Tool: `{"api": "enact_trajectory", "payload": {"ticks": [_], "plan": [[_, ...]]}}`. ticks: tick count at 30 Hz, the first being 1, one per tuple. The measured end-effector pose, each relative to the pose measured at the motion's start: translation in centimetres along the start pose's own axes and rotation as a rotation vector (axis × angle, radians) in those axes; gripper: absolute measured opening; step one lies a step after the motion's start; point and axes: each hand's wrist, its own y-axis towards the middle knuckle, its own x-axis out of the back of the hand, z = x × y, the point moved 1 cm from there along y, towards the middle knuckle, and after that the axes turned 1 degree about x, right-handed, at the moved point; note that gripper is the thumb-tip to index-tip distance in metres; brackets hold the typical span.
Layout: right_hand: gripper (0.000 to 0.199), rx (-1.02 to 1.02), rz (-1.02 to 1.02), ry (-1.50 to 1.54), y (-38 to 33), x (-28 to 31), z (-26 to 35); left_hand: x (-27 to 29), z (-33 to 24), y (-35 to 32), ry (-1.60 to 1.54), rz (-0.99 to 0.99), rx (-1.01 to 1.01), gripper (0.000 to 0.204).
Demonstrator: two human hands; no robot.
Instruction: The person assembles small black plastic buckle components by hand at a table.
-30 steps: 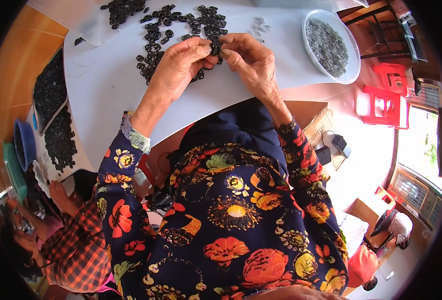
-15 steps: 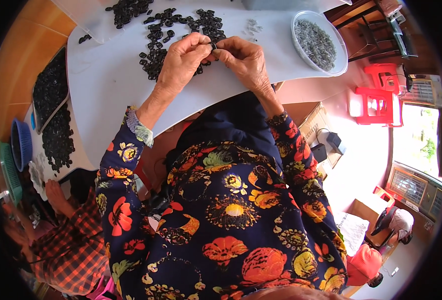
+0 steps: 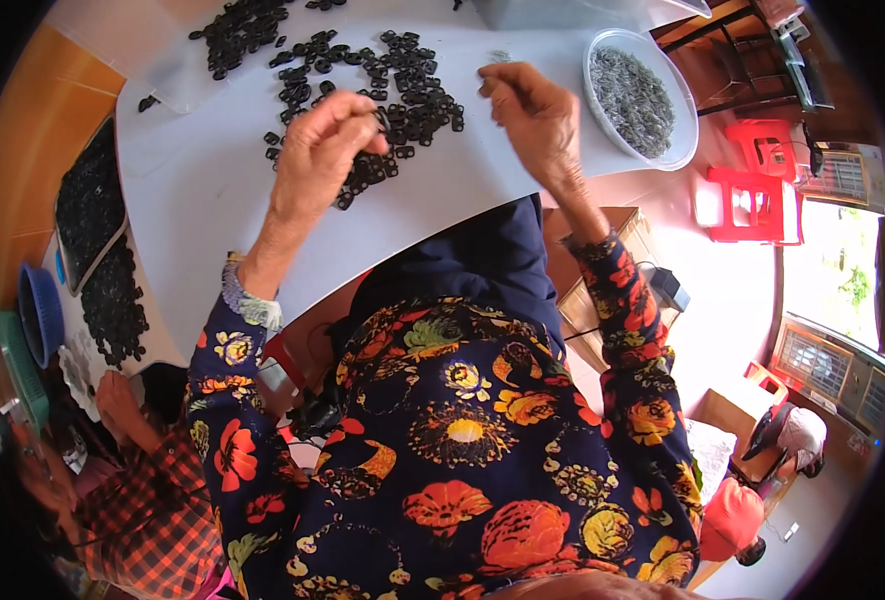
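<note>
My left hand (image 3: 324,152) hovers at the near edge of a spread of small black plastic parts (image 3: 420,98), thumb and fingers curled together. Black parts lie right behind its fingertips, so whether it pinches one is unclear. Farther right, my right hand (image 3: 540,118) is over the white table (image 3: 217,170) with its fingers bent in a pinch. Anything between those fingers is too small to make out. Just beyond its fingertips lies a little heap of thin, silvery pieces (image 3: 500,56). A round clear tub (image 3: 689,125) full of similar pieces stands to its right.
A clear plastic bin (image 3: 152,60) is at the far left, beside another black pile (image 3: 237,38). On the left, a person in a checked shirt (image 3: 162,510) sits by a tray of black parts (image 3: 92,200) and a blue basket (image 3: 40,312). Red stools (image 3: 752,205) stand right.
My hands were together over the black parts, holding a small dark part between them. Now they are apart: the left has moved left and nearer, the right toward the silvery pieces.
</note>
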Motion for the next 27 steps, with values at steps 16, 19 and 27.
{"api": "enact_trajectory", "payload": {"ticks": [16, 19, 27], "plan": [[0.011, 0.451, 0.418, -0.730, 5.1, 2.8, 0.1, 2.4, 0.8, 3.9, 1.041, -0.091, -0.517, 0.008], [0.012, 0.479, 0.526, -0.836, 4.7, 2.3, 0.2, 2.0, 0.3, 3.4, 0.966, -0.150, -0.568, 0.010], [0.011, 0.456, 0.487, -0.976, 4.6, 0.9, -0.2, 1.8, 0.3, 4.1, 0.936, -0.096, -0.574, 0.009]]}}
